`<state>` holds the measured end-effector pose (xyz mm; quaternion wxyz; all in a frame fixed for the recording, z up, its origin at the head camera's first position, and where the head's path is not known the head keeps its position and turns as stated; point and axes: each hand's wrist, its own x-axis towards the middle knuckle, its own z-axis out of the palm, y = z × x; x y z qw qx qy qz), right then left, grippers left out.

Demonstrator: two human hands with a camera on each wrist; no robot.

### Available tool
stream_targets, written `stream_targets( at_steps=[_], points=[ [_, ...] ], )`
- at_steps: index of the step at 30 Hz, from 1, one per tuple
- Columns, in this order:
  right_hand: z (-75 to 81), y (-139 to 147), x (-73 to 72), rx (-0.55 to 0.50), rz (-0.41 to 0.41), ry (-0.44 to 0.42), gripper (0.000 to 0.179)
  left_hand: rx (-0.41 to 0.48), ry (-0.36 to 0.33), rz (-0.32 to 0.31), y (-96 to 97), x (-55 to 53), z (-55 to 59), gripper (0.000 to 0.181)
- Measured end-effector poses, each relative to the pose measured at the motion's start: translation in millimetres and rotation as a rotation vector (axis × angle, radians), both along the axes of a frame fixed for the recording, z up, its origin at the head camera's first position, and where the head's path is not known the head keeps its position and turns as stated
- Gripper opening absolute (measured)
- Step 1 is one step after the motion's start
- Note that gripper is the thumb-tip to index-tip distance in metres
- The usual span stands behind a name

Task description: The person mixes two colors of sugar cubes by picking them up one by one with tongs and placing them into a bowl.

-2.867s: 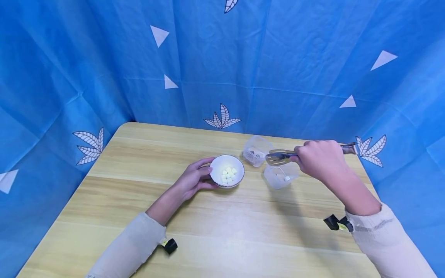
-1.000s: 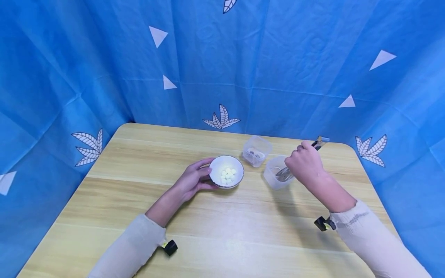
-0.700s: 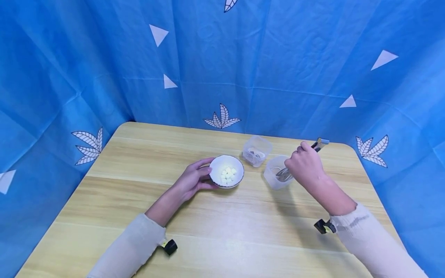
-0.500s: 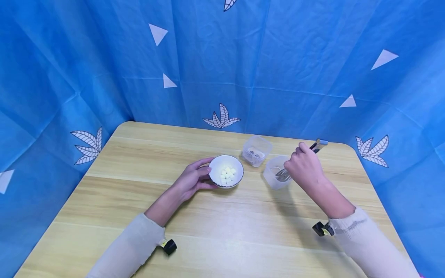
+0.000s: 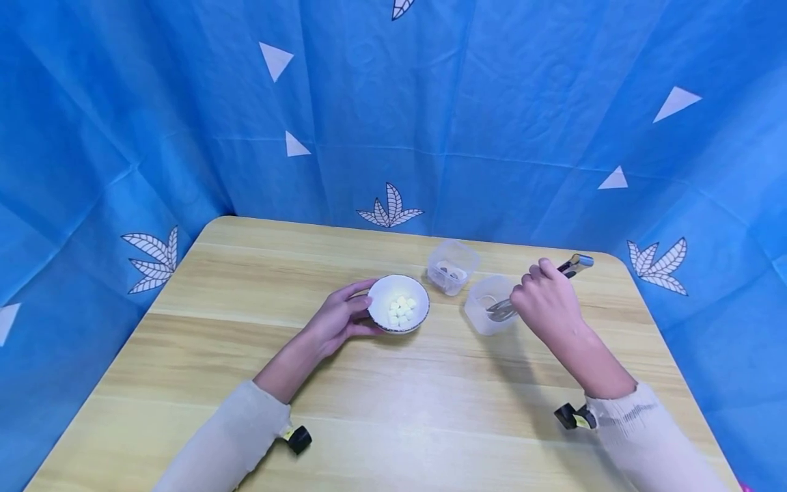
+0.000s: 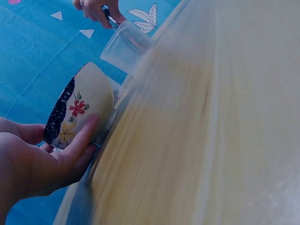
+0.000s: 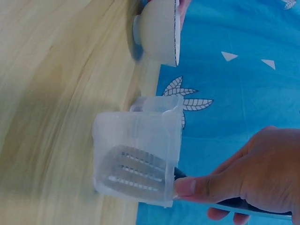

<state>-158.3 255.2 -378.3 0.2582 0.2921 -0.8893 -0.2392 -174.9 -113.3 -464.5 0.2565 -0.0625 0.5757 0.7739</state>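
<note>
My left hand [image 5: 337, 318] holds the side of a small white bowl [image 5: 382, 295], thumb at the rim and fingers low on the wall. Several small whitish cubes [image 5: 402, 313] lie inside it. In the left wrist view, red and yellow flowers and a dark band decorate the bowl's outside [image 6: 96, 89]. My right hand [image 5: 548, 301] grips metal tongs [image 5: 501, 311] tilted down into the nearer clear plastic container [image 5: 481, 320]. Through its wall, the right wrist view shows the slotted tongs head [image 7: 133, 171]; whether it pinches anything cannot be told.
A second clear container [image 5: 455, 258], with small dark and pale bits inside, stands just behind and left of the first. The wooden table [image 5: 277, 253] backs onto a blue patterned curtain [image 5: 522, 137]. A small black camera [image 5: 299, 439] sits on the left sleeve.
Earlier the right hand held the tongs nearly level above the containers; it has since lowered their heads into the nearer one. Lately the handle end has tipped slightly rightward and down. The left hand stays still.
</note>
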Motion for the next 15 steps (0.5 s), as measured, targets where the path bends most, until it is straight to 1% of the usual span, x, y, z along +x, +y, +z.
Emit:
stream_targets(
  at_steps=[3,6,11,15],
  points=[
    [-3.3,3.0,0.7,-0.057,0.03,0.026,0.041,-0.001,-0.003,0.002,-0.2,-0.5,0.3,0.051],
    [-7.0,5.5,2.2,-0.104,0.039,0.05,0.039,0.002,-0.005,-0.001,0.0,-1.0,0.3,0.051],
    [-12.9,6.9,4.5,-0.159,0.054,0.084,0.043,0.001,-0.01,0.01,-1.7,0.1,0.8,0.051],
    [-17.2,8.7,8.7,-0.196,0.063,0.103,0.044,0.011,-0.002,0.0,-0.1,0.3,0.3,0.051]
  ],
)
